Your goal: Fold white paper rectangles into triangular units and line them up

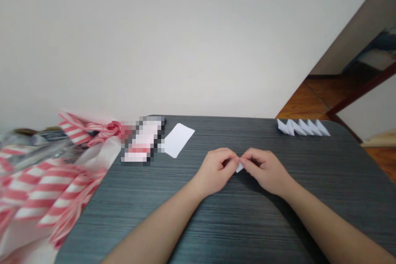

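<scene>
Well, grip: the left hand [215,170] and right hand [266,171] meet at the fingertips [235,160], pressed together in a tight pinch, with the wrists held well apart.

Held: a small piece of white paper [239,168] sits between the two pinching hands, mostly hidden. Only a pale corner shows just below the pinch. I can't tell from here whether it is folded.

Lie of the paper: too little shows to judge its long axis. The visible corner points toward the person and slightly to their right. Neither hand is clearly nearer, as the paper sits right where they meet.

Ahead left of the grip: a plain white paper rectangle [177,140] lies flat and slanted on the dark wood-grain tabletop [235,231], just beside a pixelated item [142,140] that can't be made out.

Ahead right of the grip: a row of folded white paper wedges [303,128] stands along the far edge, overlapping one another, well apart from the hands.

Far left of the grip: a blurred red-and-white striped wrapping [46,189] spills over the table's edge.

Beyond the table, right: a wooden floor [315,99].
</scene>
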`<state>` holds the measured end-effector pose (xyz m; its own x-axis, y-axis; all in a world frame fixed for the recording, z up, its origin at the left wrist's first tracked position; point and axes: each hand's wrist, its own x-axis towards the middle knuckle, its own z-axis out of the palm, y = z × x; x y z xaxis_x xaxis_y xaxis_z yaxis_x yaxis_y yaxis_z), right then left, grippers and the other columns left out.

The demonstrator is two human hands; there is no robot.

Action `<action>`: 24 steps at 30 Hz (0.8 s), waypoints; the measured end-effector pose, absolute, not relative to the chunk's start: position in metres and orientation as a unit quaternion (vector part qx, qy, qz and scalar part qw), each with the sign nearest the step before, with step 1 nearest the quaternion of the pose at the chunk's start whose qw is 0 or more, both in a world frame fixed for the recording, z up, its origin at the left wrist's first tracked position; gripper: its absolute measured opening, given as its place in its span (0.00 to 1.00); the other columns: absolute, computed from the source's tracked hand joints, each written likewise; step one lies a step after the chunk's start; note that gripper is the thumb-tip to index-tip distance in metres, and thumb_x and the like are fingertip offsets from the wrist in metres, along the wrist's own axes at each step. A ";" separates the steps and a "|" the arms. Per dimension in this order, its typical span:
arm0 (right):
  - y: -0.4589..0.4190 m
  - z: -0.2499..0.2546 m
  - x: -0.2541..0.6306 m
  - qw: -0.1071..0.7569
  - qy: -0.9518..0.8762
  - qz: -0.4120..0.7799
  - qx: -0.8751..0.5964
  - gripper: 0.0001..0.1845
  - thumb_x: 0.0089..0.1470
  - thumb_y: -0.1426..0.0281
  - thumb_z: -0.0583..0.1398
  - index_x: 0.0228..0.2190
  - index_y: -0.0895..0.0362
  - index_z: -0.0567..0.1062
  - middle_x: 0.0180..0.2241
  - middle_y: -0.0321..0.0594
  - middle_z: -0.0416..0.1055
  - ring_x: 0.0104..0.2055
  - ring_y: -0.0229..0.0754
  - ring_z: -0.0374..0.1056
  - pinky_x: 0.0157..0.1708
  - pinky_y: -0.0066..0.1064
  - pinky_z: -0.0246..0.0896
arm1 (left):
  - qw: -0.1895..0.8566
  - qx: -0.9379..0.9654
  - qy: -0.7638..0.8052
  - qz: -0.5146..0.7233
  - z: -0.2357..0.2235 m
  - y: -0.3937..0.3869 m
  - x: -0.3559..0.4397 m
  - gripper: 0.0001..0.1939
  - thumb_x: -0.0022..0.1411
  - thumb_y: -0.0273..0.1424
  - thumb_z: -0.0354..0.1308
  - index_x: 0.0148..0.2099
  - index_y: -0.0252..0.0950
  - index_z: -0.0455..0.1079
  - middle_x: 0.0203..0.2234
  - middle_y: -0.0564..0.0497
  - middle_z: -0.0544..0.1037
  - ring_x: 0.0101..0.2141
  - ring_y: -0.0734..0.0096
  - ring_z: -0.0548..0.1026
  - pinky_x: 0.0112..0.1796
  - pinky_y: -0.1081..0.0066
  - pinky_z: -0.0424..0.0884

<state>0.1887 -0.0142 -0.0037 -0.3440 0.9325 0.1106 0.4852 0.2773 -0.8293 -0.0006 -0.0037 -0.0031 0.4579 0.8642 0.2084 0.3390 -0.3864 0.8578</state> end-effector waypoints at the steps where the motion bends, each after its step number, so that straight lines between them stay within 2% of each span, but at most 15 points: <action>1: -0.015 -0.004 0.189 0.311 -0.730 0.369 -0.484 0.11 0.59 0.69 0.57 0.26 0.55 0.74 0.22 0.34 0.71 0.24 0.37 0.65 0.26 0.27 0.58 | 0.388 0.759 0.395 0.343 -0.003 -0.004 0.000 0.13 0.66 0.28 0.51 0.28 0.35 0.69 0.25 0.51 0.75 0.30 0.72 0.71 0.34 0.73 0.64; 7: -0.014 -0.009 0.190 0.324 -0.700 0.405 -0.491 0.10 0.59 0.69 0.57 0.26 0.56 0.72 0.22 0.32 0.68 0.24 0.36 0.64 0.26 0.27 0.59 | 0.401 0.743 0.398 0.358 -0.005 -0.004 -0.001 0.13 0.66 0.28 0.52 0.28 0.34 0.69 0.25 0.52 0.74 0.29 0.73 0.71 0.34 0.74 0.64; 11: -0.014 -0.011 0.191 0.338 -0.673 0.421 -0.505 0.09 0.59 0.69 0.57 0.27 0.55 0.71 0.21 0.31 0.66 0.22 0.36 0.63 0.25 0.27 0.59 | 0.429 0.702 0.446 0.353 -0.006 -0.003 -0.002 0.14 0.66 0.31 0.52 0.27 0.35 0.68 0.20 0.54 0.71 0.25 0.74 0.69 0.29 0.75 0.63; 15: -0.016 -0.011 0.189 0.349 -0.640 0.451 -0.515 0.09 0.61 0.67 0.56 0.28 0.55 0.70 0.20 0.32 0.69 0.20 0.35 0.65 0.23 0.26 0.60 | 0.478 0.664 0.455 0.353 -0.007 -0.002 -0.001 0.13 0.66 0.35 0.52 0.31 0.35 0.70 0.18 0.56 0.69 0.22 0.76 0.68 0.26 0.76 0.63; 18: -0.018 -0.009 0.189 0.357 -0.645 0.426 -0.524 0.08 0.61 0.68 0.56 0.30 0.55 0.71 0.22 0.34 0.73 0.20 0.35 0.67 0.24 0.27 0.61 | 0.511 0.628 0.460 0.366 -0.007 -0.003 0.000 0.11 0.66 0.35 0.53 0.33 0.35 0.70 0.19 0.56 0.70 0.21 0.76 0.68 0.25 0.76 0.64; 24: -0.020 -0.008 0.191 0.355 -0.688 0.332 -0.539 0.09 0.62 0.67 0.56 0.31 0.56 0.75 0.18 0.32 0.72 0.20 0.37 0.69 0.25 0.26 0.61 | 0.525 0.597 0.463 0.392 -0.011 -0.002 0.001 0.10 0.66 0.36 0.54 0.36 0.34 0.69 0.19 0.56 0.71 0.21 0.75 0.70 0.25 0.76 0.66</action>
<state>0.1912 -0.0200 -0.0083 -0.1679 0.9770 0.1318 0.5060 0.2001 -0.8390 0.0010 -0.0018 -0.0107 0.2635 0.9645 -0.0186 0.1416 -0.0196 0.9897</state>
